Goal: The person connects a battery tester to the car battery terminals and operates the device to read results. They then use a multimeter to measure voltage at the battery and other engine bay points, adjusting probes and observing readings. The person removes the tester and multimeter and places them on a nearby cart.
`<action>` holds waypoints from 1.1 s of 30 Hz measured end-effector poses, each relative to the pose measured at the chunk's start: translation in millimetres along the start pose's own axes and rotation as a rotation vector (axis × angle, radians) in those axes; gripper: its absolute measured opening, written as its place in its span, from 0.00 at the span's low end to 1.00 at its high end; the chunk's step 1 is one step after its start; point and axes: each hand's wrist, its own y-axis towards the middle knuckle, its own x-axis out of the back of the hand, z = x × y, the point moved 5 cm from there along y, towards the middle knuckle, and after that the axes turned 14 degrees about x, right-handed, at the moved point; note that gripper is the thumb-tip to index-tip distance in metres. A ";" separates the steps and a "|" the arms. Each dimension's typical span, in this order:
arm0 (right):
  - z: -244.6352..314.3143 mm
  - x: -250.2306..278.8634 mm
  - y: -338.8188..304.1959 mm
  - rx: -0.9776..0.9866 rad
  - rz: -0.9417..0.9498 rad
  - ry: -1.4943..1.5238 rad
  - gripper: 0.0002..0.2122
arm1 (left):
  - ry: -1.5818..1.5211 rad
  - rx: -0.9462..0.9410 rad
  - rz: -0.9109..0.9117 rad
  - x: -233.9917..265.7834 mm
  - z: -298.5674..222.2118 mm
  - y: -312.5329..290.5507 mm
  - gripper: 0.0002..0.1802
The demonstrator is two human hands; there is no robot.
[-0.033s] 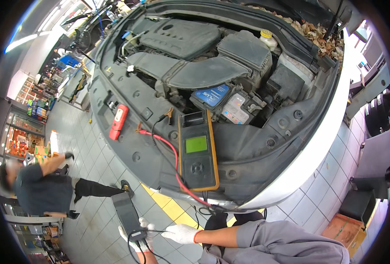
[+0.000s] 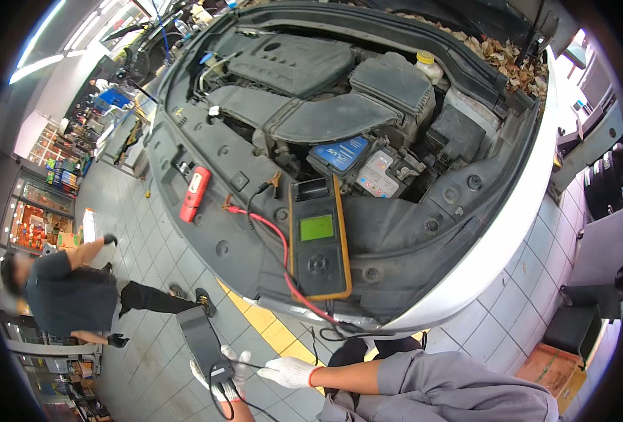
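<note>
My left hand (image 2: 235,366), in a white knit glove, is closed around a dark tablet-like handheld device (image 2: 200,340) with a black cable at its lower end. My right hand (image 2: 289,373), also gloved in white, has its fingers closed on a black cable (image 2: 253,365) beside the device. Ahead, a battery tester (image 2: 320,243) with an orange-edged case and green screen lies on the car's front panel. Its red clamp (image 2: 228,204) and black clamp (image 2: 275,184) lie loose to its left. Behind the tester sits the car battery (image 2: 378,174), with a blue label.
A red work light (image 2: 195,195) lies on the panel's left side. The engine cover (image 2: 289,65) and air duct fill the open bay; dry leaves (image 2: 508,60) lie at the far right. A co-worker (image 2: 75,292) is on the tiled floor at left. A wooden box (image 2: 547,376) stands at lower right.
The view has shifted slightly. The co-worker at left has moved a leg and lowered an arm a little. My hands keep the same hold on the device and cable.
</note>
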 end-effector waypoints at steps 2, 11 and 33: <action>19.1 -12.1 9.0 -0.019 0.008 0.116 0.29 | -0.063 0.004 0.060 -0.6 -2.3 -8.3 0.41; 47.5 -64.6 18.4 0.062 0.071 -0.437 0.23 | -0.203 0.093 0.459 15.5 -90.8 -49.3 0.45; -75.4 19.1 -208.6 -0.820 0.129 -0.900 0.25 | -0.013 -0.670 0.127 273.2 -424.7 -299.8 0.40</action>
